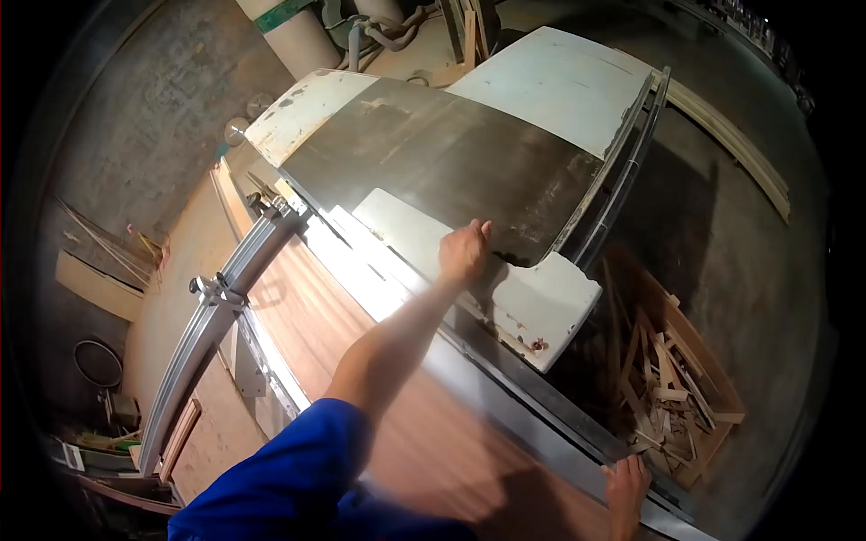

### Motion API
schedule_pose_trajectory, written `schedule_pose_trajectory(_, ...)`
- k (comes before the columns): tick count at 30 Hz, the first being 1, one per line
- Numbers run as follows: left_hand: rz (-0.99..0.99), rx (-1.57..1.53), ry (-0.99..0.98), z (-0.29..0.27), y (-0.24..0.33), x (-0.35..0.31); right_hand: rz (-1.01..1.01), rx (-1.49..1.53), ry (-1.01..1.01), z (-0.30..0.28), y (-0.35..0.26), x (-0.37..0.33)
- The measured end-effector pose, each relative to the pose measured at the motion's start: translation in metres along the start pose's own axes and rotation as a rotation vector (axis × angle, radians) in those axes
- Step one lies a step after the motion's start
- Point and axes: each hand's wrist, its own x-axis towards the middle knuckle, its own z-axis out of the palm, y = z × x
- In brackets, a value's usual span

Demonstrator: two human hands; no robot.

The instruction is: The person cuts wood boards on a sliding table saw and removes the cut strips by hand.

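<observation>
My left hand (465,251) reaches forward at the middle of the view, its bare forearm coming out of a blue sleeve. Its fingers are curled closed over the white section (406,221) of the saw table; whatever lies inside the fist is hidden. Low on the right, my right hand (627,487) has its fingers bent over the metal table edge (577,440). A large reddish-brown wood panel (316,316) lies flat on the sliding table, under my left arm. A silver fence (239,275) with a black-knobbed stop stands along the panel's far-left end.
Past my left hand spreads the dark metal saw table (433,144), with a white extension (559,86) behind it. A round rail (636,162) follows its right side. A wooden bin (713,383) of offcuts stands on the floor at right. Pale hoses (388,41) lie at the back.
</observation>
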Motion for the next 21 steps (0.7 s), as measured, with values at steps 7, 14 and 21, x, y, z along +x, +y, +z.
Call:
schedule_pose_trajectory(7, -0.04, 0.003, 0.001, -0.008, -0.008, -0.001, -0.078, -0.005, 0.063, -0.003, -0.01, 0.008)
schedule_pose_trajectory(14, -0.007, -0.043, 0.077, -0.011, -0.001, -0.003, -0.077, 0.0, 0.05, -0.001, -0.015, 0.014)
schedule_pose_trajectory(21, -0.083, -0.04, -0.039, -0.018, 0.005, -0.001, -0.101, -0.06, 0.096, 0.015, -0.01, 0.019)
